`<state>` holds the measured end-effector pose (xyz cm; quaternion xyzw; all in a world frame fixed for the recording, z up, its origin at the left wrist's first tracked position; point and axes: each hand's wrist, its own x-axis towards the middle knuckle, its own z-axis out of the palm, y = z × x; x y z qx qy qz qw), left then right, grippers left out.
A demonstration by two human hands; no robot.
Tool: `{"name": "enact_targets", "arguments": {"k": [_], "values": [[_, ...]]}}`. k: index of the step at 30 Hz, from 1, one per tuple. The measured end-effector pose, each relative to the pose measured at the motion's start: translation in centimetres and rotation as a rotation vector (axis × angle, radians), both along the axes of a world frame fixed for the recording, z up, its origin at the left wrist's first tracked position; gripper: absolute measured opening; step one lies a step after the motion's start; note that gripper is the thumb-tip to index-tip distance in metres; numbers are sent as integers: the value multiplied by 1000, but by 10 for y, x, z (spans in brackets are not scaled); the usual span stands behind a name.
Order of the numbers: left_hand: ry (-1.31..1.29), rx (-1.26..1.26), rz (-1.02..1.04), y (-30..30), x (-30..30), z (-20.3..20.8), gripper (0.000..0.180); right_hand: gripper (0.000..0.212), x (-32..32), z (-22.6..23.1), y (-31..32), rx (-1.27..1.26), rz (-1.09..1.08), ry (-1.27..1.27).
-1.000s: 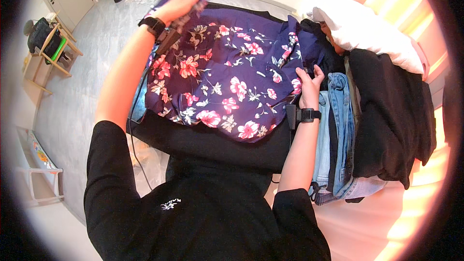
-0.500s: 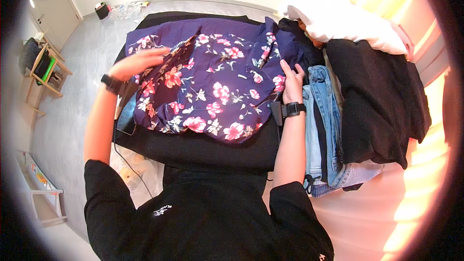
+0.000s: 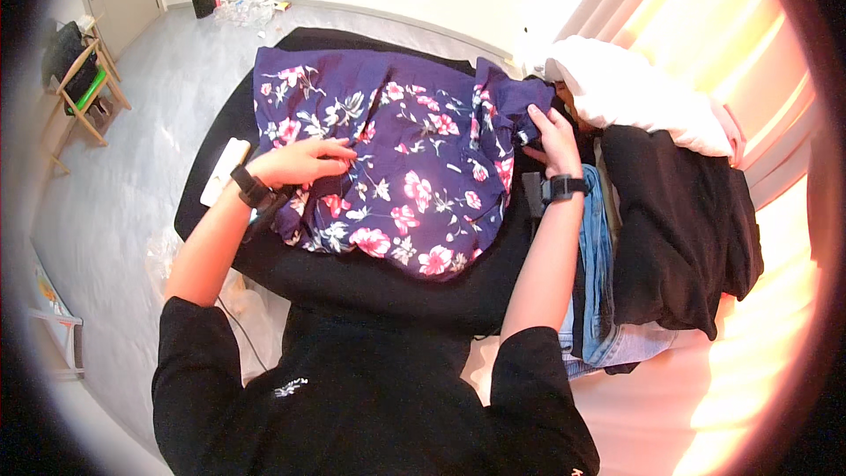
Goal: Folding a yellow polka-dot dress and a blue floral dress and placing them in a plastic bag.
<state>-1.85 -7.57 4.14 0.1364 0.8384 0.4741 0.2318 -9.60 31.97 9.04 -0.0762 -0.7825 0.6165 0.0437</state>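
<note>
A dark purple garment (image 3: 414,137) with pink and white flowers lies spread on a black padded surface (image 3: 397,286) in front of me. Its kind is unclear, and creases run down its middle. My left hand (image 3: 304,161) rests on the garment's left part, palm down with fingers stretched out. At the upper right, my right hand (image 3: 555,143) has its thumb on top of a bunched edge of the cloth and the fingers beneath. Black bands are on both wrists. A white oblong thing (image 3: 226,167) lies on the black surface beside my left wrist.
To the right stand a folded black garment (image 3: 679,220), blue jeans (image 3: 597,273) and a white bundle (image 3: 639,92), before sunlit curtains (image 3: 705,26). A wooden chair (image 3: 88,92) stands far left. A cable (image 3: 242,335) hangs near my left elbow, beside clear plastic (image 3: 163,256).
My left hand has moved right and down onto the garment, whose raised left side now lies flatter. My right hand has taken its bunched right edge. The whole view has shifted.
</note>
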Motion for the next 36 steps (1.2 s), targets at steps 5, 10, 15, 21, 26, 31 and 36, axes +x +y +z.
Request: {"name": "enact_targets", "arguments": {"k": [5, 10, 15, 21, 26, 31, 36], "values": [[149, -70, -88, -3, -5, -11, 40, 38, -52, 49, -36, -131, 269, 126], [171, -82, -65, -2, -4, -10, 40, 49, -64, 43, -70, -43, 575, 294], [102, -34, -13, -1, 0, -7, 40, 45, -51, -3, -52, 311, 518, 281], [224, -277, -162, 2, 1, 21, 42, 65, -32, -51, -27, 472, 490, -2], [412, -181, -441, 36, -7, 47, 45, 32, -31, -81, -29, 350, 518, -230], [108, -98, -372, 95, -13, 45, 65, 15, -35, -87, -38, 378, 583, -21], [127, -140, -336, 130, -2, 23, 83, 32, -16, -62, -56, 387, 771, 196]]}}
